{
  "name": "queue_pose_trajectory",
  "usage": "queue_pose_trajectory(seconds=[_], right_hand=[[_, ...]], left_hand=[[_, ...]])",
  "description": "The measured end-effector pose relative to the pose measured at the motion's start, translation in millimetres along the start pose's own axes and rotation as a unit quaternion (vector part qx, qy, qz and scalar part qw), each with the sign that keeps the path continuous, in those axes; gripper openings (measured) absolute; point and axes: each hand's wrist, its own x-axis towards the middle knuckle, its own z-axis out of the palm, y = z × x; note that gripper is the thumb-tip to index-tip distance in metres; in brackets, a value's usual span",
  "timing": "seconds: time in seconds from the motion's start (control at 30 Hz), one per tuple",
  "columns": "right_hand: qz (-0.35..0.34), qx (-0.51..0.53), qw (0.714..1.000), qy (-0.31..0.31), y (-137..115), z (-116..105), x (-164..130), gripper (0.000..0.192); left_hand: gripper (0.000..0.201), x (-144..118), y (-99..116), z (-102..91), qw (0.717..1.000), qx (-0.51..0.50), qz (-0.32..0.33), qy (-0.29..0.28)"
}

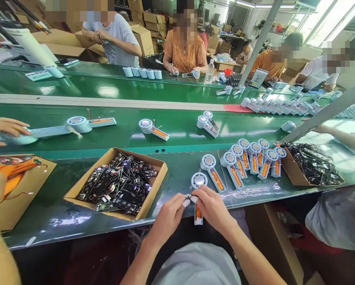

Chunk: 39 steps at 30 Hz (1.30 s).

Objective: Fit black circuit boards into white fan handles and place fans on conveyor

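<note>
Right in front of me, at the bench edge, lies a light-blue handheld fan (199, 180) with an orange part in its open handle. Just over the place where its head meets the handle, my left hand (171, 209) and my right hand (211, 208) meet with fingertips pinched together. White covers show on some fingertips. Whatever the fingers pinch is small and dark, too small to name. My right hand partly hides the handle. Several similar opened fans (237, 158) with orange parts and thin wires lie to the right.
A cardboard tray (144, 208) of black circuit boards stands to my left, another box of boards (296, 170) at right. Farther left is a box (29, 198) with orange parts. Fans lie on the green conveyor (177, 138). Co-workers sit across and beside me; one person's hand (8, 128) reaches in at left.
</note>
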Motion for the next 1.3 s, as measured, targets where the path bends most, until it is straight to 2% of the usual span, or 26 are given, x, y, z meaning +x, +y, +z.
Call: queue_pose_trajectory(seconds=[0.17, 0.3, 0.4, 0.5, 0.57, 0.63, 0.73, 0.83, 0.9, 0.97, 1.03, 1.13, 1.2, 1.27, 1.3], right_hand=[[-0.038, 0.043, 0.997, -0.045, 5.2, -10.8, 5.0, 0.026], [-0.053, 0.04, 0.998, -0.017, 6.3, -6.4, 6.7, 0.026], [0.005, 0.113, 0.993, -0.012, 7.6, -11.7, 3.4, 0.02], [0.083, 0.247, 0.965, -0.004, 11.6, -28.1, -5.6, 0.024], [0.106, 0.304, 0.947, 0.012, 14.6, -38.0, -12.6, 0.026], [0.093, 0.293, 0.951, 0.018, 16.2, -42.2, -17.6, 0.029], [0.029, 0.217, 0.976, -0.009, 15.6, -38.0, -18.5, 0.034], [-0.006, 0.2, 0.98, 0.002, 14.9, -29.9, -12.7, 0.027], [0.01, 0.233, 0.972, 0.037, 15.0, -25.9, -6.9, 0.021], [0.051, 0.298, 0.952, 0.053, 14.6, -21.9, -0.9, 0.017], [0.108, 0.38, 0.918, 0.038, 13.1, -17.0, 4.2, 0.019], [0.197, 0.496, 0.846, 0.017, 10.9, -9.2, 9.1, 0.027], [0.232, 0.552, 0.801, 0.015, 11.8, -6.9, 10.3, 0.029], [0.241, 0.582, 0.776, 0.014, 14.5, -8.0, 10.4, 0.03], [0.239, 0.582, 0.777, 0.015, 15.9, -9.4, 10.3, 0.029]], left_hand=[[0.028, 5.7, -3.7, -6.5, 0.999, 0.002, 0.006, -0.037], [0.031, 7.0, -2.8, -4.5, 0.999, 0.012, -0.002, -0.031], [0.031, 4.0, -1.8, 1.1, 1.0, -0.002, -0.022, -0.001], [0.03, -2.2, -3.6, 8.3, 0.997, 0.002, -0.064, 0.049], [0.03, -6.7, -4.9, 12.9, 0.992, 0.013, -0.096, 0.084], [0.031, -10.1, -4.6, 16.3, 0.987, 0.012, -0.126, 0.096], [0.036, -12.7, -1.3, 18.5, 0.984, -0.006, -0.153, 0.09], [0.033, -13.6, 2.2, 18.5, 0.985, -0.005, -0.141, 0.098], [0.032, -13.7, 4.0, 18.1, 0.988, 0.005, -0.114, 0.105], [0.033, -13.4, 6.0, 17.5, 0.991, 0.012, -0.081, 0.11], [0.036, -12.4, 8.4, 16.7, 0.993, 0.012, -0.054, 0.104], [0.035, -10.0, 12.0, 15.0, 0.994, 0.003, -0.043, 0.098], [0.031, -8.9, 13.5, 13.5, 0.993, -0.004, -0.055, 0.104], [0.027, -8.6, 14.0, 11.8, 0.992, -0.011, -0.073, 0.104], [0.026, -8.7, 14.0, 11.0, 0.991, -0.015, -0.082, 0.102]])
